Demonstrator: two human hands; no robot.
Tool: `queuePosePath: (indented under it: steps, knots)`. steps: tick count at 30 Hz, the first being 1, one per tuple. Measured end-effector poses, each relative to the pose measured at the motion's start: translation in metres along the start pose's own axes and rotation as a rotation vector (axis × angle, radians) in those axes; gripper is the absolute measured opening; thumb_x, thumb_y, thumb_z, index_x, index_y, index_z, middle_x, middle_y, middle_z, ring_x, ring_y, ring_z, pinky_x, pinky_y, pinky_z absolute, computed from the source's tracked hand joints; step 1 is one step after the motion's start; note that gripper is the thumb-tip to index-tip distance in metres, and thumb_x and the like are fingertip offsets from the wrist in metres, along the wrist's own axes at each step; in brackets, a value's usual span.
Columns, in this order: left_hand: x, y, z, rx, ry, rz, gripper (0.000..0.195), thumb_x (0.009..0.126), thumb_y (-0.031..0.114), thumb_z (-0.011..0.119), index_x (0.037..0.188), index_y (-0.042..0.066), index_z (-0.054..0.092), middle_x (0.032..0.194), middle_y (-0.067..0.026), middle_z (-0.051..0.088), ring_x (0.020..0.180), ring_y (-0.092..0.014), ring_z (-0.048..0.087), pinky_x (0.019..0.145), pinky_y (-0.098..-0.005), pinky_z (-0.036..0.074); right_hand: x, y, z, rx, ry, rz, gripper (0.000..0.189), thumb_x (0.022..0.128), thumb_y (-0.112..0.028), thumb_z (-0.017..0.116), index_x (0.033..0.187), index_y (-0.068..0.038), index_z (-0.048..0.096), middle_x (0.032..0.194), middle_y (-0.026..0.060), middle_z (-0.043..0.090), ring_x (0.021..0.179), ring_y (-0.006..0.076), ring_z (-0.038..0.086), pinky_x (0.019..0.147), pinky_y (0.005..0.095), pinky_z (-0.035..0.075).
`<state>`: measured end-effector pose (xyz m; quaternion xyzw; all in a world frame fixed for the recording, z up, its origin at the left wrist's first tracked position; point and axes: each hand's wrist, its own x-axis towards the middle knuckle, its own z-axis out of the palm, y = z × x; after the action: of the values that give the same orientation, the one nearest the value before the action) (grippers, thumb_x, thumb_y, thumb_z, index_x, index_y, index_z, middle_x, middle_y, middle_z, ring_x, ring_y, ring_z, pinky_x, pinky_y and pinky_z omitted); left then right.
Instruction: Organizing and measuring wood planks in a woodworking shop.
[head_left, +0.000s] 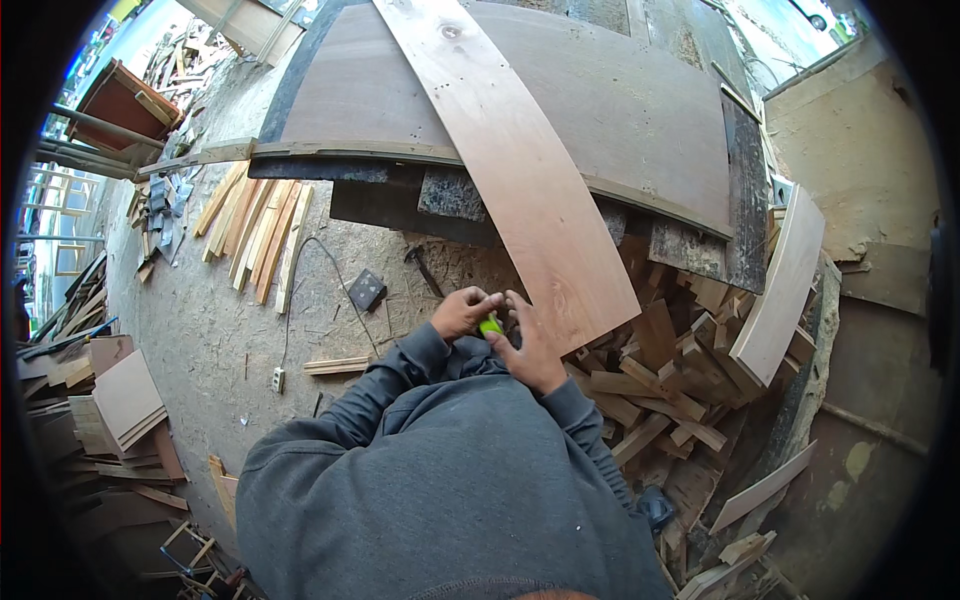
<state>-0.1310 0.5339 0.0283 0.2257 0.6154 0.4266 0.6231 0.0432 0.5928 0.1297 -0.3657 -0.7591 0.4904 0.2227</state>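
Observation:
Close to my body, my left hand (466, 313) is raised with its fingers bent beside a small bright green object (490, 325), perhaps a tape measure. My right hand (531, 345) is on the other side of it, thumb against it and fingers raised. Which hand carries its weight is hard to tell. Just beyond my right hand lies a long plywood strip (540, 180), running across the sheet-covered workbench (645, 112) and jutting over its near edge. A wooden batten (360, 150) lies along that edge.
A hammer (424, 271), a dark block (367, 290) and a cable with a socket (278, 379) lie on the dusty floor. Light wood strips (259, 232) are at the left. Offcuts (675, 390) are heaped under the bench at the right, with a board (780, 285) leaning there.

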Motion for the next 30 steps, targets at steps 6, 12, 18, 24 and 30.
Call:
queuePosePath:
  steps: [6, 12, 18, 24, 30]
  knots:
    - [-0.03, 0.043, 0.025, -0.201, -0.059, -0.056, 0.03, 0.095, 0.031, 0.065, 0.104, 0.003, 0.058, 0.085, -0.001, 0.061, 0.074, -0.007, 0.056, 0.068, -0.0206, 0.048, 0.0, 0.011, -0.003, 0.023, -0.178, -0.036, 0.057, 0.091, -0.022, 0.064, 0.136, 0.006, 0.043, 0.126, 0.0275, 0.055, 0.114, 0.0418, 0.057, 0.097, 0.042, 0.045]
    - [-0.047, 0.047, -0.001, -0.183, -0.311, -0.095, 0.02, 0.093, 0.016, 0.067, 0.107, 0.005, 0.058, 0.1, -0.0038, 0.065, 0.088, -0.01, 0.064, 0.076, -0.024, 0.056, -0.023, 0.006, -0.009, -0.024, -0.297, -0.057, 0.059, 0.087, -0.022, 0.067, 0.135, 0.004, 0.044, 0.113, 0.0233, 0.057, 0.102, 0.0401, 0.06, 0.089, 0.0422, 0.048]
    - [-0.017, 0.076, -0.009, 0.376, -0.369, -0.06, 0.041, 0.075, 0.024, 0.086, 0.08, 0.01, 0.048, 0.067, 0.0039, 0.052, 0.055, -0.006, 0.051, 0.045, -0.0226, 0.041, -0.039, 0.018, -0.029, -0.215, -0.231, -0.179, 0.055, 0.081, -0.019, 0.068, 0.129, 0.0, 0.049, 0.11, 0.0212, 0.058, 0.098, 0.0386, 0.059, 0.084, 0.0423, 0.049]
    - [0.096, 0.212, -0.17, -0.092, 0.006, 0.135, 0.018, 0.084, 0.016, 0.077, 0.085, 0.012, 0.06, 0.078, 0.0004, 0.065, 0.062, -0.008, 0.056, 0.056, -0.0199, 0.048, -0.171, 0.057, -0.124, -0.382, -0.111, 0.351, 0.06, 0.07, -0.009, 0.064, 0.129, -0.011, 0.053, 0.106, 0.0185, 0.058, 0.095, 0.04, 0.059, 0.081, 0.0443, 0.05]
    - [0.213, 0.347, -0.291, -0.207, 0.543, 0.27, 0.031, 0.076, 0.027, 0.084, 0.067, 0.015, 0.057, 0.06, 0.0063, 0.048, 0.043, -0.004, 0.039, 0.044, -0.0143, 0.04, -0.353, 0.074, -0.192, -0.567, 0.154, 0.46, 0.046, 0.072, -0.002, 0.063, 0.118, -0.005, 0.059, 0.103, 0.0211, 0.059, 0.096, 0.0425, 0.059, 0.083, 0.0448, 0.049]
